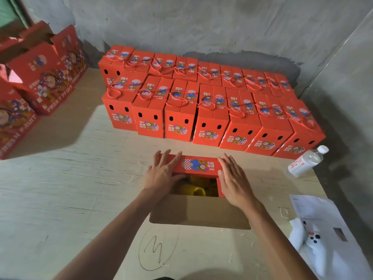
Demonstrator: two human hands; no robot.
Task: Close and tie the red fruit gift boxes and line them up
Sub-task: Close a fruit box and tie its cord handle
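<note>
A red fruit gift box (pixel 198 165) stands half open in front of me on the plywood table (pixel 70 188). Its far flap is folded down and its brown near flap (pixel 199 211) lies open toward me. Yellow fruit (pixel 194 187) shows in the gap. My left hand (pixel 164 172) rests flat on the left side of the far flap, fingers straight, thumb at the flap's edge. My right hand (pixel 234 180) lies flat on the box's right side, fingers straight. Two rows of closed, rope-tied red boxes (pixel 210 114) are lined up behind it.
Open, untied red boxes (pixel 46 75) are stacked at the left. A water bottle (pixel 306 161) lies at the right near the closed rows. Papers and a white cloth (pixel 323 239) sit at the table's right front. Concrete walls (pixel 201 23) close the back and right.
</note>
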